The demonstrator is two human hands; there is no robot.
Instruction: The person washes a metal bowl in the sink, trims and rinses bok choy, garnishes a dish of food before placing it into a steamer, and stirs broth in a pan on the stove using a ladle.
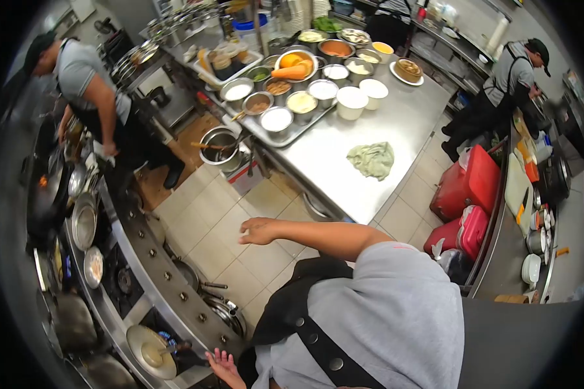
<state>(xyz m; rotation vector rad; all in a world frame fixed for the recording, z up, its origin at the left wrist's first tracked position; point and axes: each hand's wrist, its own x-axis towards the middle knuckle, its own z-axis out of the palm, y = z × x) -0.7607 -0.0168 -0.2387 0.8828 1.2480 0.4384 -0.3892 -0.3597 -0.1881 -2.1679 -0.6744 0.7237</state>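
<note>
My left hand (224, 368) is at the bottom, palm up with its fingers apart and nothing in it. It is beside the stove's front edge, close to a light-coloured pan (136, 340). A utensil with a round end (154, 354) rests in that pan, and a blue flame shows at the pan's edge. Stretched out over the floor tiles, my right hand (259, 231) is empty, with its fingers loosely bent and apart. Its nearest neighbours are the stove front (152, 259) and the steel table (318, 162).
Metal bowls of food, a plate of carrots (292, 70) and white tubs (352, 102) crowd the table, with a crumpled cloth (372, 160) near its corner. One co-worker (91, 84) stands at the stove, another (506, 81) at the right counter. Red containers (467, 181) sit on the floor.
</note>
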